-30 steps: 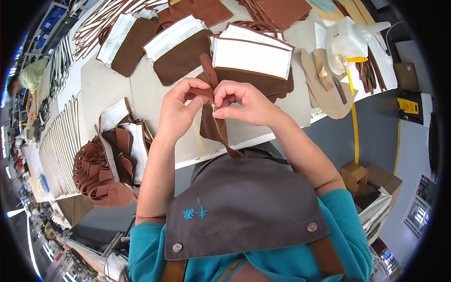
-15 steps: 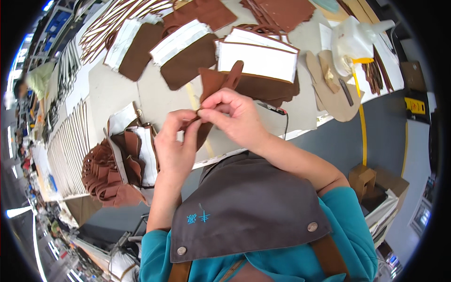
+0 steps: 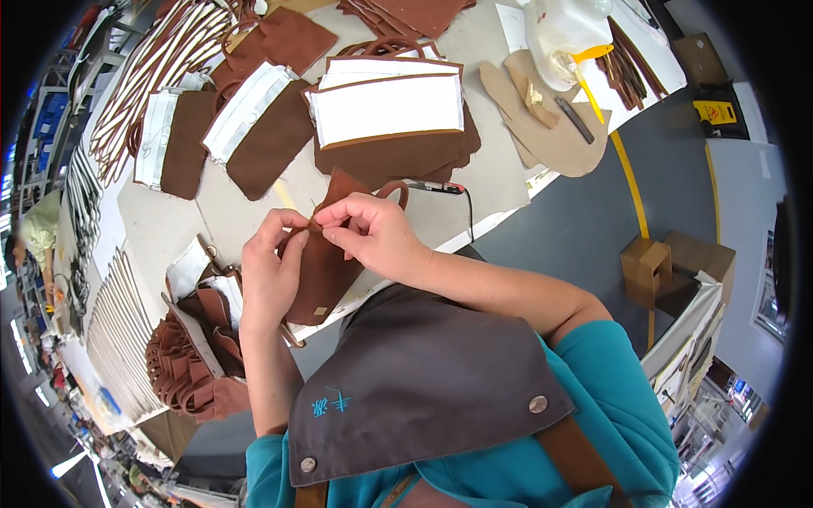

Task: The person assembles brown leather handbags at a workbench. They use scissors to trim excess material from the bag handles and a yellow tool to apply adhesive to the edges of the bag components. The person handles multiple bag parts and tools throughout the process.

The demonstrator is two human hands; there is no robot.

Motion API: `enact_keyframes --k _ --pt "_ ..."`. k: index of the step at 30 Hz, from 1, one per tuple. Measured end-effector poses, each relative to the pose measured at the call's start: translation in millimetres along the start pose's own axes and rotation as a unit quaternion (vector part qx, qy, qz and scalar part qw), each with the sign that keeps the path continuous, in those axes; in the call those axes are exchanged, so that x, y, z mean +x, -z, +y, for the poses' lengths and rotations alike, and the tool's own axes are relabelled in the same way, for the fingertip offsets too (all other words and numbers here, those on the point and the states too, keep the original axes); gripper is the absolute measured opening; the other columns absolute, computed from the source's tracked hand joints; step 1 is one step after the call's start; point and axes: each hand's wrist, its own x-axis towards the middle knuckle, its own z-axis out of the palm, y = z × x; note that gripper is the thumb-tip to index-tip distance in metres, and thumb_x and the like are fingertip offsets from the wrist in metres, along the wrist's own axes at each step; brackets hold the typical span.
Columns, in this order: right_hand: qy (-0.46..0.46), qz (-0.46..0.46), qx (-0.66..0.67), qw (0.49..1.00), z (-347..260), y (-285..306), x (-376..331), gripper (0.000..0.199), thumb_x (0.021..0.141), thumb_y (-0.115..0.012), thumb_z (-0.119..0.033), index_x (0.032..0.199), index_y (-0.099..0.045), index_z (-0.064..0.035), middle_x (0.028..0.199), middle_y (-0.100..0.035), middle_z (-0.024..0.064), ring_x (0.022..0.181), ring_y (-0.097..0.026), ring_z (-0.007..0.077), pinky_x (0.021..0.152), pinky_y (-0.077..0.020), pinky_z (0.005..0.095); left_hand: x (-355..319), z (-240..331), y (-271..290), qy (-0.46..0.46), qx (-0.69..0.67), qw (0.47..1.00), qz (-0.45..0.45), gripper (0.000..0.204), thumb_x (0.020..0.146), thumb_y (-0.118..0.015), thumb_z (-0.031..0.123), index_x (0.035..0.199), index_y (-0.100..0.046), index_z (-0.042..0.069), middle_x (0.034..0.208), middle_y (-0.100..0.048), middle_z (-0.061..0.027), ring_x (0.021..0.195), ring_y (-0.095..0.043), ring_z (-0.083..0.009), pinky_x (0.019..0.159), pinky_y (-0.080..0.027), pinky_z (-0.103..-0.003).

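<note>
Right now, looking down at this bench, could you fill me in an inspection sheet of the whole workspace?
Surface: pale worktable, crowded.
Job's things: brown leather piece, held above the table edge.
Clutter: stacked brown panels with white sheets, tan cut-outs, heap of brown straps, translucent jug.
Hands: left hand and right hand both pinch the piece's upper edge.
Cables: thin black cord on the table.
Surroundings: grey floor, yellow line, cardboard boxes.
</note>
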Motion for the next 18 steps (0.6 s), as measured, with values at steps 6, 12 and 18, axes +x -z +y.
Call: enact_keyframes --k 6,12,18 --pt "0.028 -0.03 0.019 0.999 -0.3 8.1 9.1 0.032 0.084 -0.062 0.0 0.116 -0.06 0.0007 0.109 -0.057 0.0089 0.067 -0.058 0.0073 0.055 -0.0504 0.0224 30.5 1.9 1.7 -0.056 0.091 0.994 0.016 0.01 0.083 -0.058 -0.001 0.092 -0.061 0.003 0.083 -0.065 -0.0112 0.074 -0.064 -0.0254 0.069 -0.049 -0.033" --pt "-0.076 -0.039 0.082 0.993 -2.0 32.3 26.7 0.036 0.088 -0.059 -0.004 0.124 -0.054 -0.0045 0.113 -0.061 0.0061 0.073 -0.058 0.0082 0.067 -0.0504 0.0223 68.1 -10.4 -1.7 -0.019 0.059 0.997 -0.04 0.011 0.083 -0.058 -0.001 0.092 -0.063 0.002 0.083 -0.065 -0.0069 0.073 -0.06 -0.0178 0.068 -0.047 -0.029" --pt "-0.067 -0.018 -0.135 0.988 26.2 91.9 24.8 0.026 0.084 -0.066 -0.012 0.108 -0.062 -0.0057 0.11 -0.062 0.0066 0.076 -0.063 0.0157 0.069 -0.0501 0.0286 82.6 -42.7 1.0 0.007 -0.026 0.998 -0.054 0.009 0.084 -0.057 -0.001 0.091 -0.062 0.004 0.071 -0.057 -0.0002 0.063 -0.048 -0.0081 0.061 -0.042 -0.024"
